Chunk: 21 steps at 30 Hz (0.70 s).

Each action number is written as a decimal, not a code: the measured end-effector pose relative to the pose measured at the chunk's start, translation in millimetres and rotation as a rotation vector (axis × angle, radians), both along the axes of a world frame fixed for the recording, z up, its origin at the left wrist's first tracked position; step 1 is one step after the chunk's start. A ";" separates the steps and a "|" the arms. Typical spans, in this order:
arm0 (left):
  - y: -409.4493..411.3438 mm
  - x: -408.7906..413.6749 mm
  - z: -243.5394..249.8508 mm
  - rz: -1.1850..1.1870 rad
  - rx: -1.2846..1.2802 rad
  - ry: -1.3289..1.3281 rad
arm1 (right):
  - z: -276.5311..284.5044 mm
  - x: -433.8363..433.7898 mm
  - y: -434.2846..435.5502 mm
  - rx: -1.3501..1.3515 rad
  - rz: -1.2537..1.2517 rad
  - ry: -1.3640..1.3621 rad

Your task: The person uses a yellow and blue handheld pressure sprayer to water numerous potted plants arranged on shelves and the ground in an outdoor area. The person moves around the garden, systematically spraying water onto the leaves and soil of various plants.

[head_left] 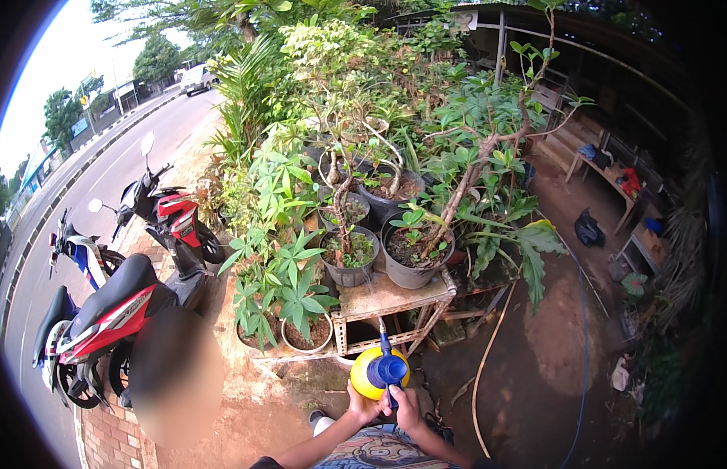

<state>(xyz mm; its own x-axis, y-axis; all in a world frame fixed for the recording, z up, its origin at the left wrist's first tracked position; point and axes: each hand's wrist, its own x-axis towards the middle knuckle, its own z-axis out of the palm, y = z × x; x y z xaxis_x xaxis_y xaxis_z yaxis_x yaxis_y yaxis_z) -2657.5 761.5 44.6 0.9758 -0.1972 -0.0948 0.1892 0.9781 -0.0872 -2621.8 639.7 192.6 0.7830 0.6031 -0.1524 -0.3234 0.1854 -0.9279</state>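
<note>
A yellow pressure sprayer bottle (pixel 365 370) with a blue top is held in front of my body, its nozzle pointing away toward the potted plants. My left hand (pixel 363 403) supports the yellow tank from below and the left. At the blue handle, my right hand (pixel 407 408) has its fingers closed. Just beyond the nozzle stands a rusty metal plant stand (pixel 392 296). On it are a black pot (pixel 350 271) with a twisted small tree and a larger grey pot (pixel 411 275) with a thick leaning trunk.
Leafy plants in pots, one a white pot (pixel 307 346), stand left of the stand. A red and black motorcycle (pixel 114 313) is parked at left, near others by the road. A tan hose (pixel 486 357) and a blue hose (pixel 585 352) lie on the ground at right, before a wooden bench (pixel 612 176).
</note>
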 end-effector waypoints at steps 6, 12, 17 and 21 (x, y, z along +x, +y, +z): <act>0.5 -10.5 15.1 -0.041 0.000 0.042 | -6.4 -5.9 -8.0 0.020 0.112 0.043; 5.2 -19.2 19.4 -0.042 0.051 -0.063 | -8.3 -6.2 -3.6 0.101 0.186 0.130; 11.4 -25.1 10.9 0.075 0.242 0.320 | 9.4 -11.9 4.5 0.135 0.315 0.216; 20.8 -35.7 6.1 0.071 0.212 0.278 | 6.3 -9.4 19.9 0.180 0.708 -0.010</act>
<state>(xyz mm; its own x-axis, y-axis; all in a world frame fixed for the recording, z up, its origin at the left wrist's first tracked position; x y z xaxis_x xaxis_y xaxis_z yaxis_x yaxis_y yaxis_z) -2693.2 782.3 50.7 0.9175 -0.0769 -0.3902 0.1174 0.9898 0.0809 -2631.2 659.6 198.9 0.1968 0.9804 0.0020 -0.4145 0.0850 -0.9061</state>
